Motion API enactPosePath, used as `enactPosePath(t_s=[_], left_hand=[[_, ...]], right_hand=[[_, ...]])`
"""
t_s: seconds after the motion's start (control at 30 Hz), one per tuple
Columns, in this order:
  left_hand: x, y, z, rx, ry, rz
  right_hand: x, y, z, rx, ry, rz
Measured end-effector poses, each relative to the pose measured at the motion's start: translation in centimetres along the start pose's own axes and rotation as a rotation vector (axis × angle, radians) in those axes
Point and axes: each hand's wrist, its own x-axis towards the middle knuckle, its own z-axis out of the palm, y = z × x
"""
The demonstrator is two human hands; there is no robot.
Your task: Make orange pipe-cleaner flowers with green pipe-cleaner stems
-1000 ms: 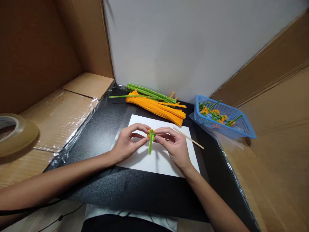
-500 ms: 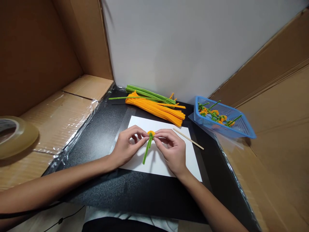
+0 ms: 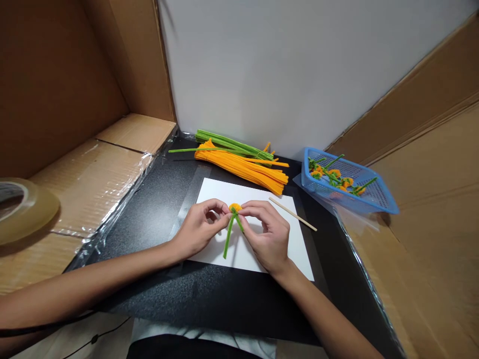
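Note:
Between my two hands is a small pipe-cleaner flower, with a curled orange head and green ends hanging down. One green end is long and points toward me; a shorter one angles off to the right. My left hand pinches it from the left with thumb and fingers closed. From the right, my right hand pinches it too, fingertips just under the orange head. A white sheet lies flat beneath both hands. The exact spot each fingertip grips is partly hidden.
Behind the sheet lie bundles of orange pipe cleaners and green pipe cleaners. A thin wooden stick lies at right. The blue basket holds several finished-looking flowers. A tape roll sits at far left on cardboard.
The two green ends, close together before, are now spread into a V, the shorter one swung right. Both hands keep their pinch on the flower.

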Motion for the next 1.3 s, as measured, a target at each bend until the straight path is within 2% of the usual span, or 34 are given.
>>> enactPosePath(t_s=[0.2, 0.33, 0.5, 0.8, 0.9, 1.1, 1.2, 1.3], left_hand=[[0.15, -0.19, 0.04, 0.013, 0.029, 0.139], [0.17, -0.5, 0.14, -0.043, 0.002, 0.086], [0.15, -0.45, 0.18, -0.075, 0.032, 0.081], [0.01, -0.24, 0.37, -0.108, 0.061, 0.06], [0.01, -0.39, 0.25, -0.035, 0.082, 0.122], [0.17, -0.37, 0.09, 0.009, 0.121, 0.156], [0.18, -0.41, 0.13, 0.01, 0.111, 0.163], [0.12, -0.42, 0.19, 0.015, 0.093, 0.167]], right_hand=[[-0.01, 0.26, 0.12, 0.076, -0.051, 0.095], [0.01, 0.42, 0.07, 0.09, -0.073, 0.105], [-0.04, 0.21, 0.07, 0.034, -0.053, 0.065], [-0.23, 0.29, 0.21, 0.092, -0.067, 0.138], [-0.15, 0.32, 0.1, 0.046, -0.069, 0.057], [0.06, 0.55, -0.35, -0.208, -0.043, -0.272], [0.04, 0.6, -0.43, -0.254, -0.059, -0.325], [0.0, 0.47, -0.32, -0.234, -0.081, -0.31]])
